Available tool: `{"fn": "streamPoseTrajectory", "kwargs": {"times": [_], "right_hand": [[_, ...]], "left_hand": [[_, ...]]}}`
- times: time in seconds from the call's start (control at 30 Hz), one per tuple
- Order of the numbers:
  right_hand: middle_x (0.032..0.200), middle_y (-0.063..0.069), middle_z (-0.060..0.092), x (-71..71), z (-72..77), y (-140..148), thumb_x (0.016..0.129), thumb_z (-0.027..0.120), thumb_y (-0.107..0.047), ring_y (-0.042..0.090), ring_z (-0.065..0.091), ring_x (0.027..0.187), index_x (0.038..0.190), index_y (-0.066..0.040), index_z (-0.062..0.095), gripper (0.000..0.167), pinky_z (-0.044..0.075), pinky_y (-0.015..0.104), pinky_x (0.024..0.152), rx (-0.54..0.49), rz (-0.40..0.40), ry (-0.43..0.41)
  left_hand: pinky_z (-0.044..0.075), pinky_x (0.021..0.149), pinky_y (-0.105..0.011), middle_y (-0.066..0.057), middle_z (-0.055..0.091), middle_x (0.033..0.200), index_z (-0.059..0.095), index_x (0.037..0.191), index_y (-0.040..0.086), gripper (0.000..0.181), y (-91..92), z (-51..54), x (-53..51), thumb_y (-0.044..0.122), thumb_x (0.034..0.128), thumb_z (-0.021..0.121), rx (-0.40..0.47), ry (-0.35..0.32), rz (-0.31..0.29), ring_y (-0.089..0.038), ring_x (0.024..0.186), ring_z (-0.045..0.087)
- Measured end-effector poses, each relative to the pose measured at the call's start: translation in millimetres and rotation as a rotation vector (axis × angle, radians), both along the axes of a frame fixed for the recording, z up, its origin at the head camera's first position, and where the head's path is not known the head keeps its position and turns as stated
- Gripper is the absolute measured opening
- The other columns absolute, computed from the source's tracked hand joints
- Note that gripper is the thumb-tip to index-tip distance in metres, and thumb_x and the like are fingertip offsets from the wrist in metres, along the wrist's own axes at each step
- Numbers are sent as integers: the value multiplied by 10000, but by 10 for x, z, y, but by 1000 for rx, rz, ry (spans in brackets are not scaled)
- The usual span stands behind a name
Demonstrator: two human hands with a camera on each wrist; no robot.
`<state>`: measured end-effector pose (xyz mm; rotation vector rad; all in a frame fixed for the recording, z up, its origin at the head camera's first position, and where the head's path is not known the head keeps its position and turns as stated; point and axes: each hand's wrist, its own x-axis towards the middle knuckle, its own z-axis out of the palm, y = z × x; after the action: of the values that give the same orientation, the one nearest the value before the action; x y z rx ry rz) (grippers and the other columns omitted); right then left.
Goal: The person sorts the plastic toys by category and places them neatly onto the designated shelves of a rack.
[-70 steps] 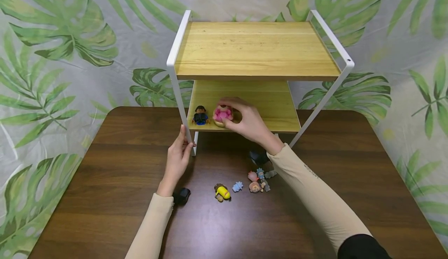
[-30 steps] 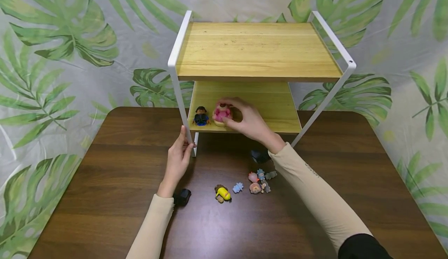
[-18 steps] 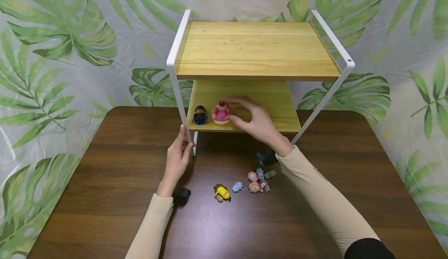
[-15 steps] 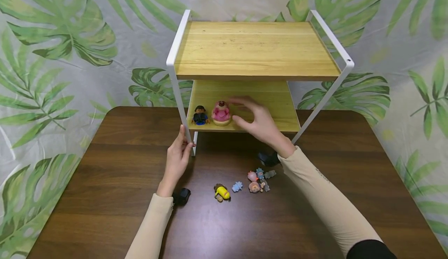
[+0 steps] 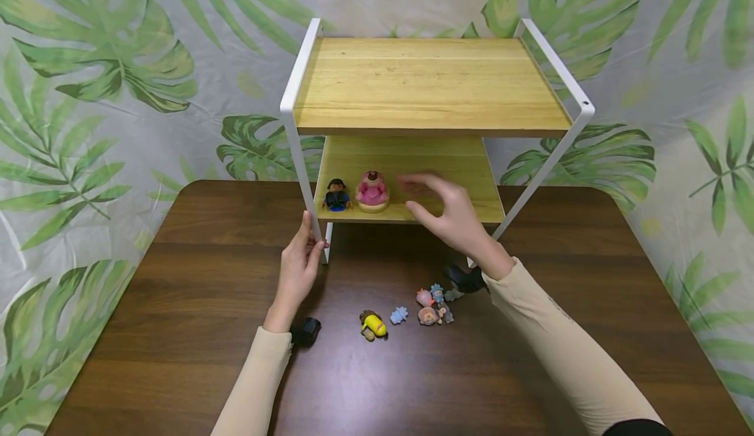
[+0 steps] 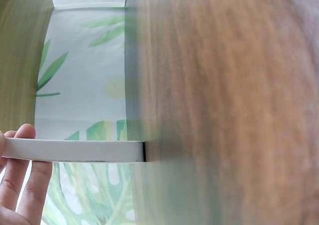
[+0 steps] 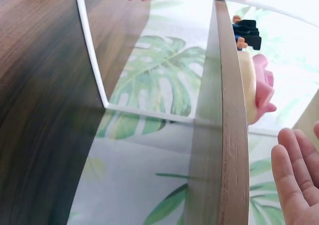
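A person's right hand (image 5: 452,217) was loose and unclenched, its slightly bent fingers and thumb held apart in a wide C above the pale wood-grain lower shelf board (image 5: 421,151). Just beyond its fingertips, to their left and apart from them, a pink, rounded, bear-like toy figure with a cream base (image 5: 372,194) sat upright on that board. Past the pink figure, farther from the same hand, a small dark-haired toy figure in black and blue (image 5: 336,196) stood near the board's left front corner.

The left hand (image 5: 297,266) pinched the white flat-bar left front leg (image 5: 299,161) of the shelf unit between thumb and fingers, below the level of the lower board. The pale wood-grain upper shelf board (image 5: 432,82) was higher than both hands.

More small toys lay on the dark brown wood-grain table (image 5: 177,357), closer to the wearer than the right hand. To the right of the left hand and a little nearer the wearer were a yellow-and-brown toy (image 5: 374,325) and then a spiky pale blue toy (image 5: 398,315). Below the right hand, a tight cluster included a round pink toy (image 5: 424,298), a blue figure (image 5: 436,293) and a round beige toy (image 5: 428,316).
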<state>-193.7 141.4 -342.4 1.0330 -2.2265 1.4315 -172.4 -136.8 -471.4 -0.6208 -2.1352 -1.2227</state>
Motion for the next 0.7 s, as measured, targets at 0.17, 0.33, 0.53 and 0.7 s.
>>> {"fn": "streamPoseTrajectory", "kwargs": {"times": [0.17, 0.33, 0.53, 0.7], "right_hand": [[1102, 149, 654, 68, -38, 30, 860, 646, 59, 254, 626, 985, 1209, 36, 611, 351, 501, 367, 861, 5, 7, -4], [1078, 150, 659, 139, -96, 54, 852, 645, 86, 253, 635, 955, 1206, 35, 608, 360, 511, 359, 844, -2, 26, -17], [1028, 167, 662, 249, -165, 52, 823, 640, 144, 290, 635, 911, 1204, 60, 598, 392, 523, 391, 815, -23, 67, -37], [1098, 132, 651, 345, -264, 47, 838, 625, 142, 233, 638, 930, 1198, 34, 608, 376, 512, 345, 838, -6, 102, -53]], "left_hand": [[553, 652, -413, -191, 570, 828, 113, 1503, 480, 975, -1, -3, 8, -99, 887, 599, -1, 0, 5, -284, 732, 637], [553, 652, -411, -187, 575, 832, 115, 1505, 474, 994, -6, -16, 7, -113, 874, 609, 1, 0, 5, -284, 732, 637], [554, 653, -411, -197, 573, 840, 119, 1507, 470, 968, -7, -18, 4, -92, 886, 606, 1, -1, 3, -286, 742, 644], [554, 654, -413, -192, 571, 844, 117, 1509, 463, 971, -3, -9, 10, -98, 884, 604, -5, -2, 5, -286, 744, 643]]}}
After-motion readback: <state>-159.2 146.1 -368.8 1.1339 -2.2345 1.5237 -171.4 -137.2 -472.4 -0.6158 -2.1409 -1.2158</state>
